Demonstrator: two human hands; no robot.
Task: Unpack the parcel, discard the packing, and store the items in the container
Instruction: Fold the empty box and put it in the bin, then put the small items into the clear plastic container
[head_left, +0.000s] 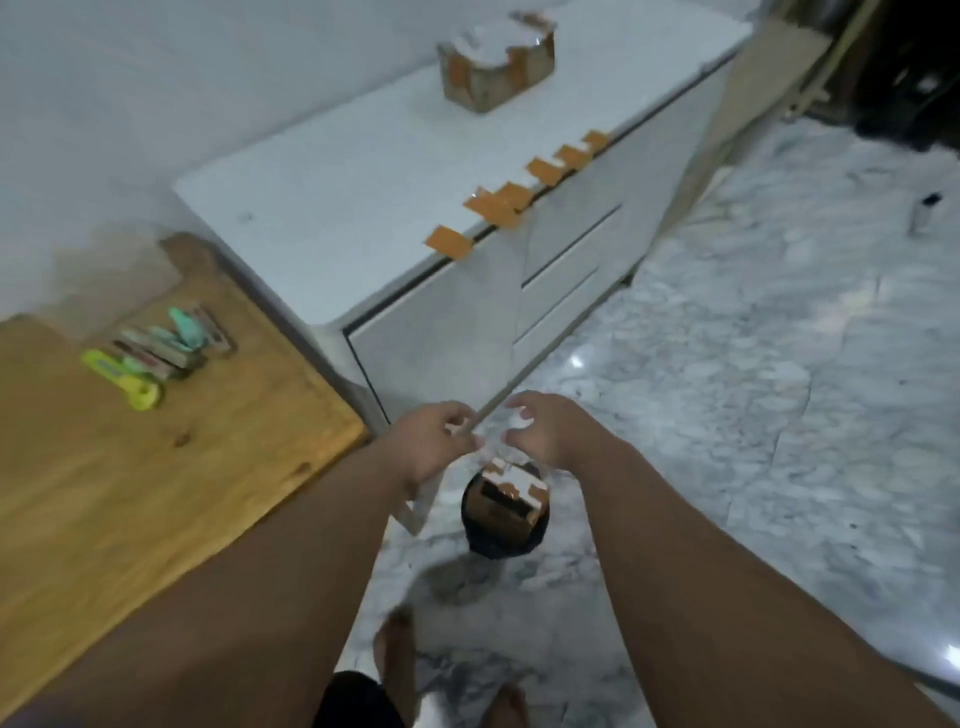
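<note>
Marble floor (727, 415), pale and glossy, runs under a person whose two arms reach out over a black bin (501, 540) standing just below the hands. A torn box (514, 493), brown with white tape, sits in the bin's mouth. Left hand (434, 441) and right hand (540, 428) hover close together above it, fingers curled round small white scraps, blurred. Such packing looks light, soft and crushable, best taken by its edges. To the left, a wooden desk (130, 467) carries a few coloured items (156, 353). Farther off, a white cabinet (363, 171) bears orange tape strips (501, 205) along its edge and, at the far end, another opened parcel (496, 65).
</note>
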